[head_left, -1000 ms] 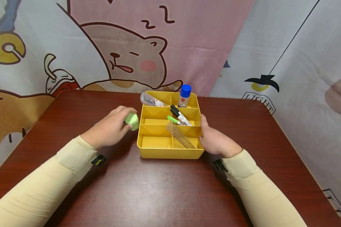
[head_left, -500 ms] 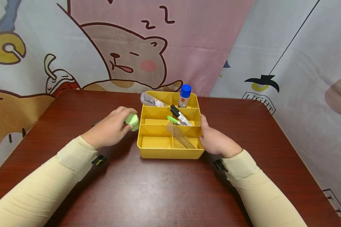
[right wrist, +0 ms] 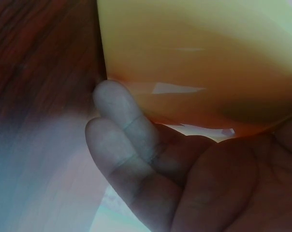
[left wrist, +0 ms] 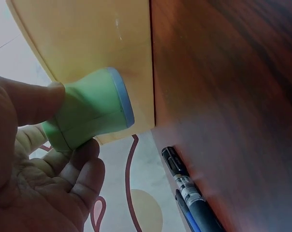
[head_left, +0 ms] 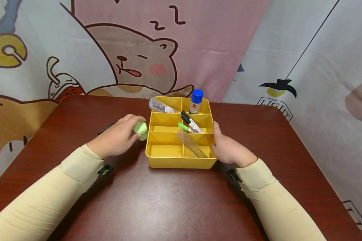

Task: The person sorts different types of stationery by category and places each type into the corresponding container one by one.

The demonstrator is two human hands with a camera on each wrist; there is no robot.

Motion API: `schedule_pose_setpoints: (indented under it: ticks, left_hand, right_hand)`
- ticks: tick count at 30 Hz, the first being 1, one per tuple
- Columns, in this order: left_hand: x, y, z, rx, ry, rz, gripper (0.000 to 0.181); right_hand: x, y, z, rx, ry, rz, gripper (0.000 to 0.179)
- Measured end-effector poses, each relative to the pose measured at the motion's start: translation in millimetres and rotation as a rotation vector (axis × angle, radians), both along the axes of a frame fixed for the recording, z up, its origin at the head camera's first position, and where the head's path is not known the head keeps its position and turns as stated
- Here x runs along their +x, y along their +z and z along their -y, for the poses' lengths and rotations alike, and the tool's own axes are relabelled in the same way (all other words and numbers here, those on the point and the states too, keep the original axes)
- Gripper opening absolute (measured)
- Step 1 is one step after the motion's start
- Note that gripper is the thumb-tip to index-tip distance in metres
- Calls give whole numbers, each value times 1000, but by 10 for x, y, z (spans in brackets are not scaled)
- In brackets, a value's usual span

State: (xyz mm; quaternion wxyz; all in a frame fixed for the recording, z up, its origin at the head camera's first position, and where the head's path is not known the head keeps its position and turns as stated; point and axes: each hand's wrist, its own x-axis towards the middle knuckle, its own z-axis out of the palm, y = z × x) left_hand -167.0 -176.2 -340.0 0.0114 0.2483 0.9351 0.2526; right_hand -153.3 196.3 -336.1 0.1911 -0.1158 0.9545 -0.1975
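Note:
My left hand (head_left: 116, 135) holds a small light-green object (head_left: 140, 130) between thumb and fingers, just left of the yellow divided box (head_left: 166, 163). In the left wrist view the green object (left wrist: 90, 108) has a narrowed middle and a blue-grey end; its kind is unclear. My right hand (head_left: 232, 149) rests against the box's right wall, and in the right wrist view its fingers (right wrist: 119, 104) touch that wall. Inside the box are a clear plastic case (head_left: 161, 106), a glue stick (head_left: 195, 102) with a blue cap, black-capped markers (head_left: 190, 120), a green-capped pen (head_left: 185, 127) and a clear ruler (head_left: 193, 144).
Beyond my left hand a dark pen (head_left: 105, 128) lies on the brown table (head_left: 181, 201), partly hidden; the left wrist view shows a black pen (left wrist: 187, 188) with another, blue-marked one beside it. A printed cloth (head_left: 211, 40) hangs behind the table.
My left hand shifts very slightly and the green object sits a little lower. More of the pen behind that hand shows. The right hand and the box look unmoved.

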Motion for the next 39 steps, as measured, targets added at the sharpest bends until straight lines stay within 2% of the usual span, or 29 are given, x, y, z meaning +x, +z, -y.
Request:
schedule_pose_setpoints:
  ticks: [13,31,39]
  left_hand:
    - [-24,-51,7,-21,-2,-2,44]
    - [-32,-90,11,-20,-23,-22,43]
    - [-21,-103,1,-5,-37,-50,40]
  right_hand:
    - [-5,-12,-5,-18,3,-13,85]
    - [-12,-24,-5,14,-6,-4,87]
    - [0,-7,6,20,11,-47,85]
